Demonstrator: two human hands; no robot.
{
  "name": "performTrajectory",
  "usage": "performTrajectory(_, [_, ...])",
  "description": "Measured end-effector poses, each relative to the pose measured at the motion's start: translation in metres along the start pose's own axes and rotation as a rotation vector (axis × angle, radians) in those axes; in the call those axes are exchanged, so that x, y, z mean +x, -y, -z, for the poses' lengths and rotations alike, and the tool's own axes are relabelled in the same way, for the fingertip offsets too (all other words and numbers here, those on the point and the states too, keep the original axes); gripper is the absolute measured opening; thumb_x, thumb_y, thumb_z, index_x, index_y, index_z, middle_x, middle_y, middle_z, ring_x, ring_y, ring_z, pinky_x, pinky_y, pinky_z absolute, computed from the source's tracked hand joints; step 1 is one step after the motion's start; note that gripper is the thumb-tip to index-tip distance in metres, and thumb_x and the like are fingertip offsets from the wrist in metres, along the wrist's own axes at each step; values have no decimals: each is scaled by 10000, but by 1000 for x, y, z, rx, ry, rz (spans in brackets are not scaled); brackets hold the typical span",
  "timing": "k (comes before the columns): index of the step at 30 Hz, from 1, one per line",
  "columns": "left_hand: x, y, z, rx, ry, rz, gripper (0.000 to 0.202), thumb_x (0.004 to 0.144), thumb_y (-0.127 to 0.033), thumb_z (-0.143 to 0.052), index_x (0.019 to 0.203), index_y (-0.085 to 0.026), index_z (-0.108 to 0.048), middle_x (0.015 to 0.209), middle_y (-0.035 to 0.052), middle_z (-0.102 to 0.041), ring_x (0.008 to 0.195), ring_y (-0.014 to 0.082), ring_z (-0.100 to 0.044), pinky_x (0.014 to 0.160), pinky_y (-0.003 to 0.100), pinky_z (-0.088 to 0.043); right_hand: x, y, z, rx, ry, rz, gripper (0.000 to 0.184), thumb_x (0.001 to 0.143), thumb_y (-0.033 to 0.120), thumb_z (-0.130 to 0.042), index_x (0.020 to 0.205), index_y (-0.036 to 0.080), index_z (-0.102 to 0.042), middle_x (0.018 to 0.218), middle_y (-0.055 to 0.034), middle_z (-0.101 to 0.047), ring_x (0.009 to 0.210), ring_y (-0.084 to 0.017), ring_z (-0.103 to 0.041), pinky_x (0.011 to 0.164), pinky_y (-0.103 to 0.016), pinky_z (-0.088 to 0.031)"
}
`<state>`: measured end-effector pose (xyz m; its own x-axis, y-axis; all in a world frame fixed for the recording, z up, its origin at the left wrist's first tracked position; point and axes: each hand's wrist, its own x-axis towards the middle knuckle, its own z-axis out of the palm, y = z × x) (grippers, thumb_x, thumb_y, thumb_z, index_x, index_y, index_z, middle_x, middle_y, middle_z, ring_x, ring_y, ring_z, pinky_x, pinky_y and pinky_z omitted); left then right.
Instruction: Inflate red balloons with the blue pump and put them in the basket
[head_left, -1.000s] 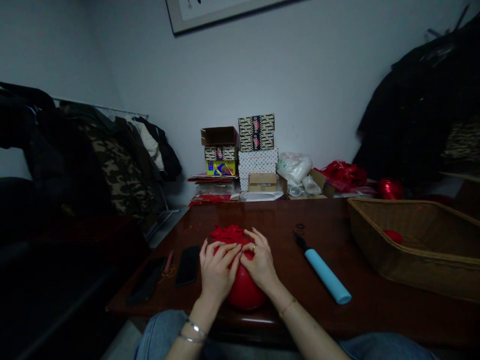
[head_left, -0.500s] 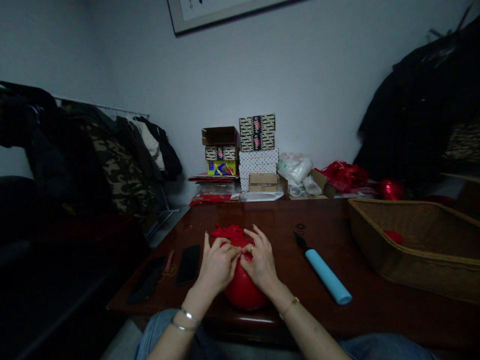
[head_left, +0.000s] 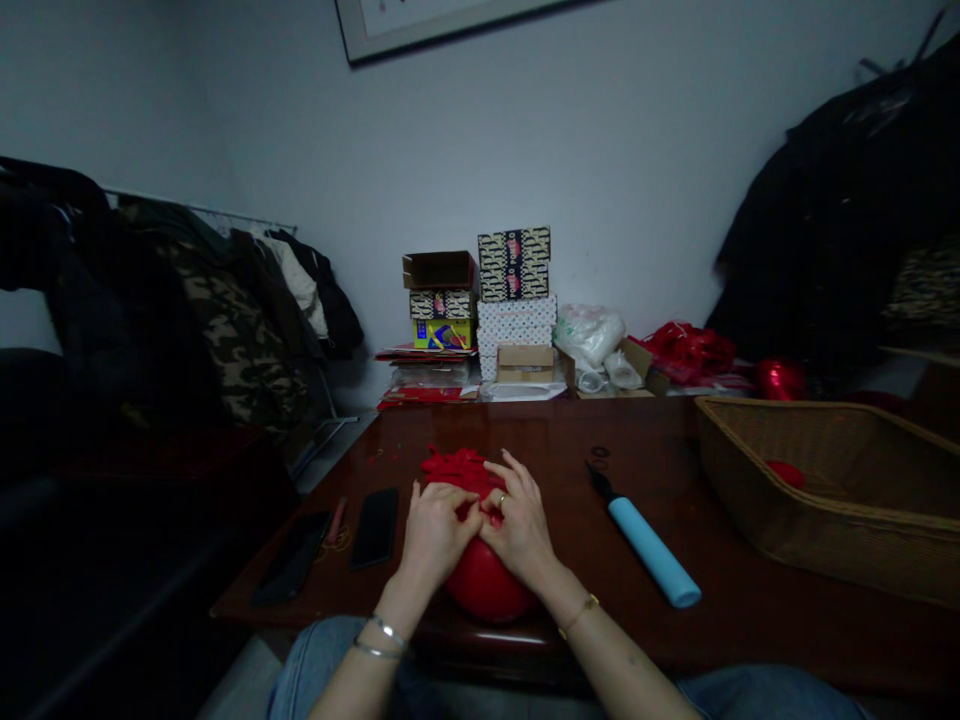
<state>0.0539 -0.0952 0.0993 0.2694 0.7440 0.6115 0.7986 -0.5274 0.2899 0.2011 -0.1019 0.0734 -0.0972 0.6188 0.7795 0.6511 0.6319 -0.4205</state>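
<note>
A round, inflated red balloon (head_left: 491, 585) rests at the table's front edge, beneath both my hands. My left hand (head_left: 441, 525) pinches at the balloon's top with thumb and forefinger. Right against it, my right hand (head_left: 517, 510) pinches the same spot, its other fingers raised. The fingers hide most of the balloon's neck. Just behind my hands lies a pile of limp red balloons (head_left: 454, 465). To the right is a light blue balloon pump (head_left: 654, 552) with a black nozzle pointing away.
A wicker basket (head_left: 832, 525) with a red item inside stands at right. Two dark phones (head_left: 375, 528) and a pinkish stick (head_left: 337, 522) lie at left. Small dark rings (head_left: 599, 453) lie beyond the pump. Stacked boxes (head_left: 517, 325) stand against the wall.
Both hands stay at the balloon's top. The left fingers have curled in more, and the pinch has shifted slightly. The balloon has hardly moved.
</note>
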Motion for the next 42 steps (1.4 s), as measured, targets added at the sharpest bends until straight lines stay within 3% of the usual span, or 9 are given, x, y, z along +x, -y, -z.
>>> performTrajectory(3, [-2, 2, 4, -35, 2, -1, 136, 772, -221, -595, 840, -248, -710, 859, 39, -707, 859, 226, -608, 983, 517, -341, -1, -2, 0, 16, -24, -22, 57, 719, 187, -582, 689, 232, -564, 1269, -72, -534, 1326, -264, -300, 1038, -518, -295])
performTrajectory(5, [-5, 2, 9, -40, -55, -15, 152, 800, -229, -575, 887, -244, -700, 893, 40, -706, 872, 215, -611, 992, 488, -345, 0, -2, 0, 25, -33, -42, 58, 718, 188, -586, 689, 231, -562, 1264, -72, -538, 1323, -259, -305, 1031, -502, -309])
performTrajectory(9, [-13, 0, 16, -1, -132, -90, 155, 817, -248, -574, 910, -258, -698, 906, 39, -703, 875, 207, -607, 1033, 495, -300, 0, -2, -1, 40, -41, -68, 64, 717, 184, -586, 685, 233, -561, 1253, -67, -547, 1319, -255, -309, 1025, -493, -317])
performTrajectory(18, [-15, 5, 7, 7, -50, -119, 201, 829, -256, -575, 976, -292, -708, 912, 49, -715, 897, 232, -592, 1017, 566, -294, -1, -2, -3, 71, -58, -66, 77, 708, 168, -581, 670, 235, -577, 1288, -57, -524, 1327, -254, -296, 1030, -499, -311])
performTrajectory(23, [-10, 4, 12, -71, 42, -87, 185, 843, -251, -553, 926, -271, -717, 892, 43, -714, 886, 220, -596, 980, 515, -363, 0, 0, 1, 94, -37, -57, 108, 705, 139, -576, 641, 225, -575, 1315, -56, -504, 1336, -242, -282, 1043, -483, -308])
performTrajectory(30, [-5, 15, 11, -321, 117, -8, 176, 831, -301, -576, 886, -255, -737, 879, 47, -707, 863, 189, -622, 815, 334, -502, 1, 0, 3, 130, -23, -45, 115, 713, 144, -576, 633, 223, -596, 1335, -55, -486, 1342, -245, -273, 1049, -487, -302])
performTrajectory(36, [-7, 18, 9, -445, 154, 105, 186, 819, -335, -591, 886, -249, -742, 901, 44, -707, 872, 183, -636, 828, 322, -502, -1, -2, 1, 147, -28, -35, 109, 715, 148, -581, 639, 223, -602, 1337, -55, -486, 1345, -249, -265, 1045, -485, -302])
performTrajectory(42, [-5, 14, 14, -326, 145, 33, 160, 812, -281, -594, 860, -244, -742, 878, 43, -716, 858, 192, -635, 837, 354, -494, 0, -4, 2, 152, 1, -7, 113, 709, 134, -588, 640, 221, -610, 1342, -54, -476, 1348, -251, -255, 1050, -485, -294])
